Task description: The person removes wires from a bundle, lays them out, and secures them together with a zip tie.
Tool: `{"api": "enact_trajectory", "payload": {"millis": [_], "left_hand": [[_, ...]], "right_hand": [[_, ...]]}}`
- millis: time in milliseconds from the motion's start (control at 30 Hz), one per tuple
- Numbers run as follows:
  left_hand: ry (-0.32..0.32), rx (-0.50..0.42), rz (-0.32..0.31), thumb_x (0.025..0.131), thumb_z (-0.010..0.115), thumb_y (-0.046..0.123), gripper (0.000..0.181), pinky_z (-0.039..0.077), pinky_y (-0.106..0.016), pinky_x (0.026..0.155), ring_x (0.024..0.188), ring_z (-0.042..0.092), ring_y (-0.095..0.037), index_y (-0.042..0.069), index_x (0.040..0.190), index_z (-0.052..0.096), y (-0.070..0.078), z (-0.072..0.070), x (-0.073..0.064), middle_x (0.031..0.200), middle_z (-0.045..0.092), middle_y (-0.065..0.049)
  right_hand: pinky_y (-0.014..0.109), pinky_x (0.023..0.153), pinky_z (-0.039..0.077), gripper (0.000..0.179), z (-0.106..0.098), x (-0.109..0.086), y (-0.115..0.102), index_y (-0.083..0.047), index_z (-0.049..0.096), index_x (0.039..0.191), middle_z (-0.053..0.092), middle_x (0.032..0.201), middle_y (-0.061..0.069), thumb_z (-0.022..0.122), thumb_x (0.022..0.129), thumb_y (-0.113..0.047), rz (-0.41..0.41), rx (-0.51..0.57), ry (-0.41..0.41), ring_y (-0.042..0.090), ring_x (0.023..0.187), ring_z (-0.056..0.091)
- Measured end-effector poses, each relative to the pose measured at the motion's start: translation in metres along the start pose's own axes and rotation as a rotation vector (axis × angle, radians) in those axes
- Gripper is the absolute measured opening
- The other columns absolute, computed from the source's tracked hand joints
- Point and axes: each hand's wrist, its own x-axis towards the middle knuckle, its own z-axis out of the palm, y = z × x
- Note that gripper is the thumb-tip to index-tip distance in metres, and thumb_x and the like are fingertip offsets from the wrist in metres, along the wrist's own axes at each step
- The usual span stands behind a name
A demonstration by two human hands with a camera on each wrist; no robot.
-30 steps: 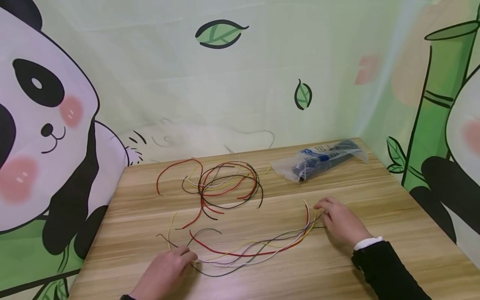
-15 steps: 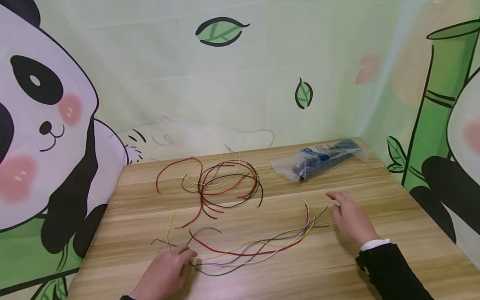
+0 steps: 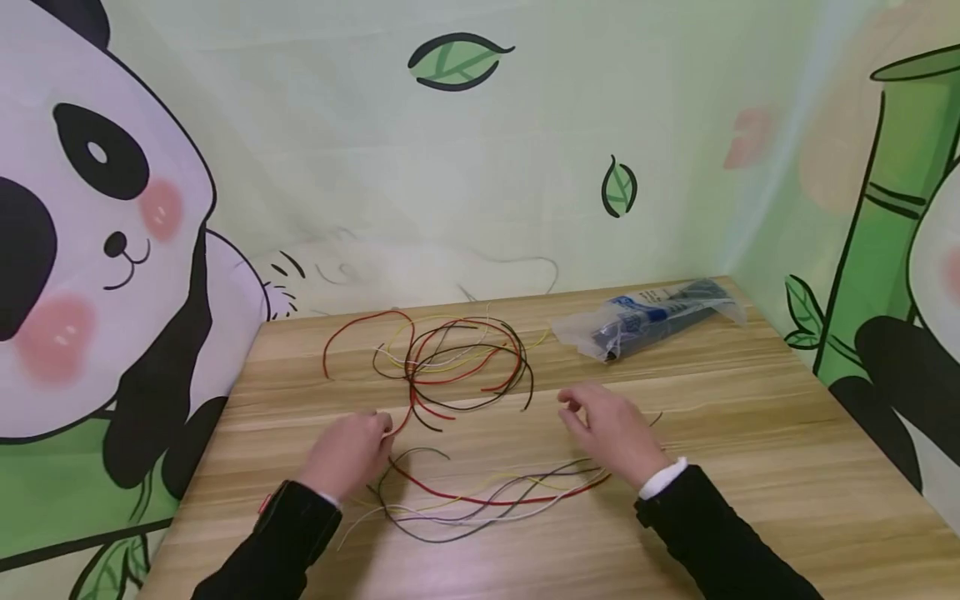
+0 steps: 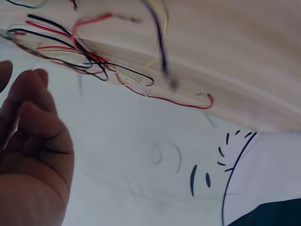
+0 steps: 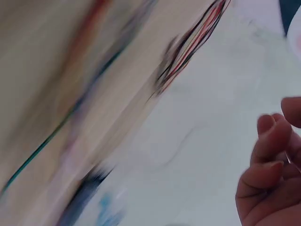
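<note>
In the head view my left hand point(image 3: 345, 454) is over the table between two groups of wires. Its fingertips are beside the red end of a loosely looped bundle of red, black, yellow and white wires point(image 3: 411, 382). The left wrist view shows the fingers loosely bent, with the thumb apart and nothing visible between them. My right hand point(image 3: 615, 429) hovers over the right ends of the nearer loose wires and hides part of them. Those include a red wire point(image 3: 495, 503) and white, yellow, purple and dark ones. No wire shows between the right hand's fingers in the right wrist view.
A clear plastic bag point(image 3: 660, 318) with dark contents and blue print lies at the back right of the wooden table point(image 3: 750, 433). Behind the table hangs a pale printed cloth point(image 3: 337, 125) with pandas, leaves and bamboo.
My left hand has let go of the nearer wires' left ends and moved forward towards the looped bundle. The right hand has moved left over the loose wires. The head view has shifted slightly.
</note>
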Motion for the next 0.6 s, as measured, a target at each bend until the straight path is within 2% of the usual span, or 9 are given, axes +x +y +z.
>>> {"api": "enact_trajectory", "payload": {"millis": [133,233,333,433,533,600], "left_hand": [[-0.149,0.052,-0.051,0.083,0.069,0.011,0.018,0.050,-0.040,0.056,0.062,0.060,-0.023,0.009,0.069,0.058,-0.005,0.013,0.038,0.069,0.060,-0.006],[-0.231,0.082,-0.084,0.083,0.064,0.007,0.015,0.052,-0.044,0.060,0.069,0.064,-0.027,0.009,0.070,0.059,-0.007,0.024,0.058,0.074,0.064,-0.009],[-0.280,0.128,-0.115,0.084,0.063,0.006,0.009,0.052,-0.046,0.062,0.073,0.065,-0.028,0.009,0.076,0.064,-0.004,0.033,0.070,0.080,0.067,-0.010],[-0.307,0.178,-0.138,0.082,0.067,0.007,0.001,0.053,-0.047,0.063,0.076,0.065,-0.029,0.007,0.081,0.066,0.000,0.038,0.076,0.083,0.066,-0.010],[-0.338,0.201,-0.170,0.082,0.068,0.011,0.005,0.053,-0.046,0.065,0.078,0.065,-0.028,0.008,0.086,0.067,0.001,0.042,0.081,0.086,0.066,-0.010],[-0.354,0.184,-0.189,0.083,0.067,0.013,0.008,0.052,-0.046,0.065,0.079,0.065,-0.027,0.009,0.090,0.068,0.001,0.042,0.084,0.089,0.066,-0.010]], "right_hand": [[0.026,0.064,0.049,0.010,0.023,0.013,-0.034,-0.012,0.068,0.098,0.065,0.087,-0.004,0.067,0.090,-0.018,-0.149,0.012,-0.085,0.007,0.074,0.059],[0.024,0.064,0.049,0.007,0.040,0.017,-0.053,-0.014,0.069,0.094,0.065,0.084,-0.006,0.065,0.091,-0.019,-0.235,0.016,-0.164,0.005,0.072,0.057],[0.023,0.062,0.047,0.009,0.053,0.020,-0.066,-0.017,0.069,0.094,0.065,0.085,-0.008,0.063,0.092,-0.022,-0.269,0.001,-0.230,0.004,0.072,0.055],[0.023,0.064,0.048,0.009,0.061,0.024,-0.073,-0.018,0.070,0.095,0.066,0.086,-0.009,0.063,0.092,-0.023,-0.277,-0.023,-0.269,0.004,0.074,0.057],[0.025,0.066,0.049,0.009,0.065,0.029,-0.077,-0.018,0.071,0.095,0.067,0.088,-0.009,0.064,0.092,-0.023,-0.276,-0.036,-0.300,0.004,0.076,0.059],[0.025,0.066,0.049,0.009,0.066,0.032,-0.078,-0.018,0.071,0.094,0.067,0.087,-0.009,0.064,0.092,-0.023,-0.268,-0.032,-0.317,0.004,0.075,0.058]]}}
